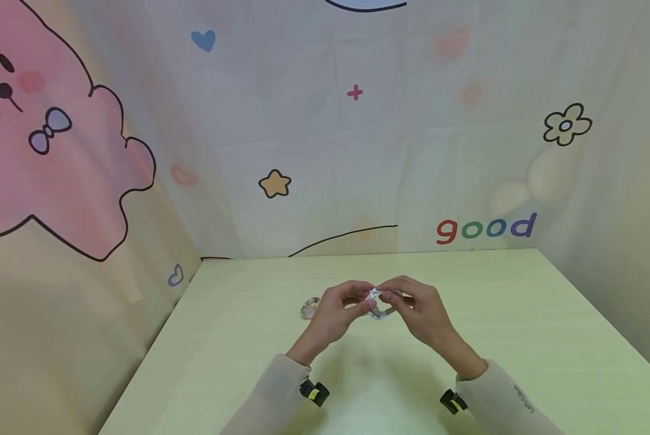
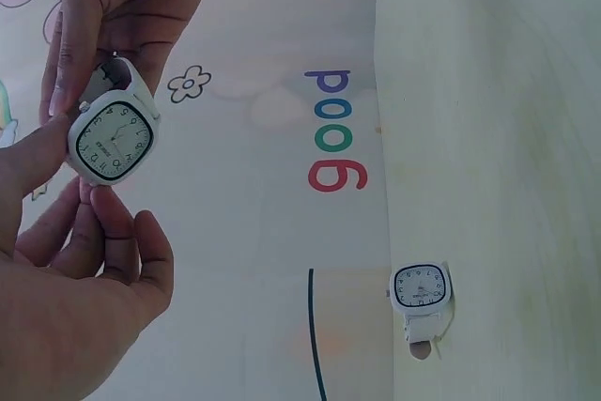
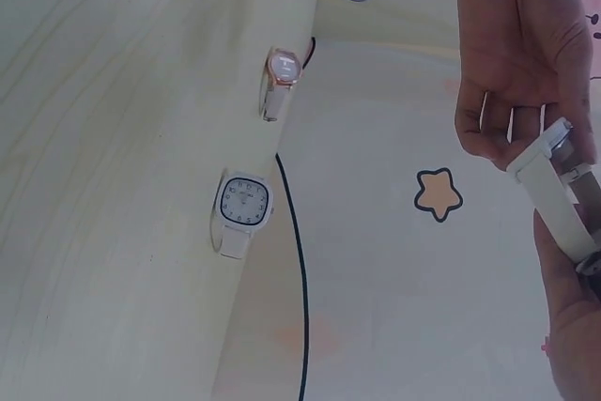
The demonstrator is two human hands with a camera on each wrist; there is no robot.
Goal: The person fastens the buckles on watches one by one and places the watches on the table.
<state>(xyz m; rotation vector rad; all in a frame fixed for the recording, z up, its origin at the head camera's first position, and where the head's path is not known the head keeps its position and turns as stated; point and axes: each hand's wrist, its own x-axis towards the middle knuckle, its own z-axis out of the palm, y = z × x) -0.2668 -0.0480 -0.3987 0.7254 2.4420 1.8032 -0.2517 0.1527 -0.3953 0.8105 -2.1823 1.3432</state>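
A white wristwatch (image 2: 114, 142) with a square, black-rimmed dial is held up between both hands, its strap bent round behind the case. My left hand (image 1: 331, 309) pinches the case between thumb and fingers. On the other side my right hand (image 1: 424, 309) grips the strap (image 3: 554, 196), near what looks like the buckle. In the head view fingers cover much of this watch (image 1: 373, 295). A second white wristwatch (image 3: 246, 202) rests on the table beyond the hands. Further left lies a rose-gold wristwatch (image 3: 283, 68) with a pale strap, partly behind my left hand in the head view.
The pale wooden table (image 1: 211, 362) meets a printed curtain (image 1: 314, 133) along its back and left edges. Black wrist cameras (image 1: 315, 393) sit on both pale sleeves (image 1: 273, 393).
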